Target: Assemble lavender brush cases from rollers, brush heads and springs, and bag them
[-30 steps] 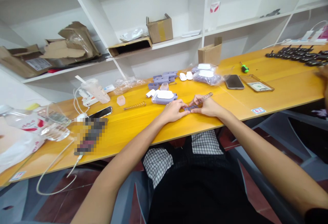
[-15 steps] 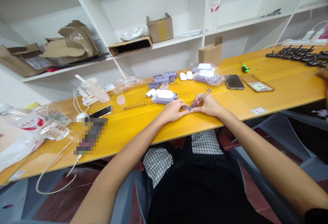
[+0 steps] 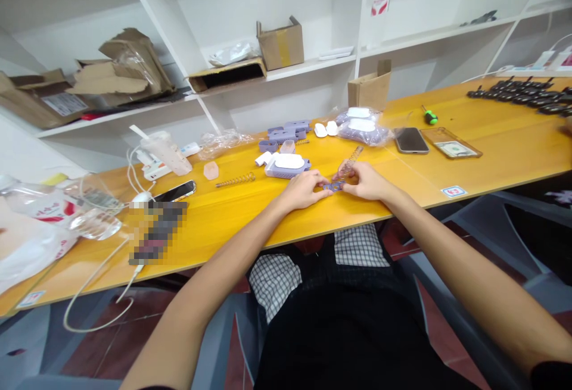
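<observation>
My left hand (image 3: 304,190) rests low over the table with thumb and fingers pinched on the left end of a small purple plastic part (image 3: 334,186). Across from it, my right hand (image 3: 367,180) is closed around a coil spring (image 3: 356,155), whose upper end sticks out beyond the fingers. The right thumb is beside the part's right end; whether it touches is unclear. Behind my left hand lies a purple casing with a white cover (image 3: 288,165). A second coil spring (image 3: 235,180) lies farther left, close to a translucent pinkish cap (image 3: 211,170).
More purple casings (image 3: 286,134), white caps (image 3: 326,129) and bagged units (image 3: 363,128) stand behind. A phone (image 3: 411,140), a phone case (image 3: 453,143) and a green-black screwdriver (image 3: 431,117) lie right. On the left are a bottle (image 3: 96,221), cables and another phone (image 3: 175,192).
My right hand has drawn slightly away from my left, so more of the purple part shows between them. The spring in my right hand has shifted a little upward and left.
</observation>
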A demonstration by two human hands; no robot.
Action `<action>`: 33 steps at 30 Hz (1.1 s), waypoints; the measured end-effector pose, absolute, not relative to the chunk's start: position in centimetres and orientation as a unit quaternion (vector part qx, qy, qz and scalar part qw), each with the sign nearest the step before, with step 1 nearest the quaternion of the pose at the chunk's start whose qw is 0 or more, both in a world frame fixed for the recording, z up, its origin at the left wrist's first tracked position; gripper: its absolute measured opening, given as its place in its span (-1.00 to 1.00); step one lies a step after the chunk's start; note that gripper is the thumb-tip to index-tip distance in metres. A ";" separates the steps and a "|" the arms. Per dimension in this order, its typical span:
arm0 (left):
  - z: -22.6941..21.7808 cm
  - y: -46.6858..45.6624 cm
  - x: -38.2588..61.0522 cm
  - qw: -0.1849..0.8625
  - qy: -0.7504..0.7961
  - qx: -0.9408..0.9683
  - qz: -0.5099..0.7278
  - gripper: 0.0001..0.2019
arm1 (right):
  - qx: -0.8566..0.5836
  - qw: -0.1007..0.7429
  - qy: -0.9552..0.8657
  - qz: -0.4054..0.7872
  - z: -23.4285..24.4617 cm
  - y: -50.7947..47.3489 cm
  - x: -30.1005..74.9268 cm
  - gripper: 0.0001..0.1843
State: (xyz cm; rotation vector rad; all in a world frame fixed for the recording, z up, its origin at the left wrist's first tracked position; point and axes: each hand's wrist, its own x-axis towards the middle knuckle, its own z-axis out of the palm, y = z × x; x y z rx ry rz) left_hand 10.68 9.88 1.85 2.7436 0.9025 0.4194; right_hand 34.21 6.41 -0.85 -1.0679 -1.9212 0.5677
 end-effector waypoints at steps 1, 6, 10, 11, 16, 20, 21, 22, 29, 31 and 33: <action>1.8 9.9 10.7 0.111 0.307 0.934 0.143 -0.66 | -0.429 0.419 -0.768 0.226 -0.8 6.4 34.2 -0.82; 1.8 9.9 10.6 0.106 0.304 0.936 0.144 -0.65 | -0.449 0.422 -0.754 0.228 -0.8 6.5 34.2 -0.80; 1.9 9.9 10.7 0.110 0.307 0.935 0.143 -0.66 | -0.458 0.439 -0.733 0.245 -0.8 6.5 34.2 -0.57; 1.9 9.9 10.7 0.110 0.307 0.935 0.142 -0.66 | -0.456 0.440 -0.731 0.254 -0.8 6.5 34.2 -0.50; 1.8 10.0 10.7 0.105 0.302 0.937 0.141 -0.68 | -0.469 0.426 -0.738 0.232 -0.8 6.6 34.2 -0.56; 1.7 10.1 10.7 0.104 0.298 0.938 0.141 -0.68 | -0.476 0.421 -0.741 0.215 -1.0 7.0 34.3 -0.67; 1.7 10.1 10.7 0.103 0.299 0.938 0.140 -0.68 | -0.478 0.419 -0.742 0.213 -1.0 7.0 34.4 -0.67; 1.7 10.1 10.7 0.102 0.300 0.938 0.140 -0.68 | -0.482 0.417 -0.741 0.211 -1.0 7.1 34.4 -0.67; 1.8 9.9 10.9 0.105 0.305 0.936 0.142 -0.68 | -0.494 0.415 -0.732 0.216 -1.0 7.3 34.5 -0.66; 1.9 9.8 10.9 0.106 0.306 0.935 0.144 -0.68 | -0.499 0.415 -0.729 0.220 -0.9 7.2 34.5 -0.66; 2.0 9.7 11.0 0.106 0.305 0.935 0.146 -0.69 | -0.500 0.412 -0.728 0.225 -0.9 7.2 34.5 -0.64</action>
